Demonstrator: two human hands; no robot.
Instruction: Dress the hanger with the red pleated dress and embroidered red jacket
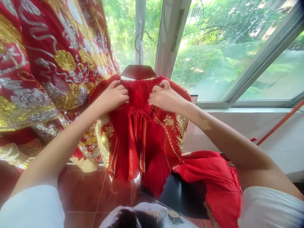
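In front of me a red garment with gold embroidery (169, 136) hangs on a dark hanger (139, 72), its hook pointing up toward the window. My left hand (116, 95) grips the garment's upper left part, fingers curled into the cloth. On the upper right part, my right hand (162, 94) pinches the fabric in the same way. A red tie cord (141, 115) is knotted in a bow between and below the hands. Gold beaded lines run down both sides, and pleated red cloth shows inside.
Heavily embroidered red, gold and silver garments (66, 60) hang at the left. A red cloth (211, 177) lies over a black seat (180, 193) at the lower right. Behind stand sliding windows (228, 104). A red pole (280, 123) leans at far right above the tiled floor (83, 193).
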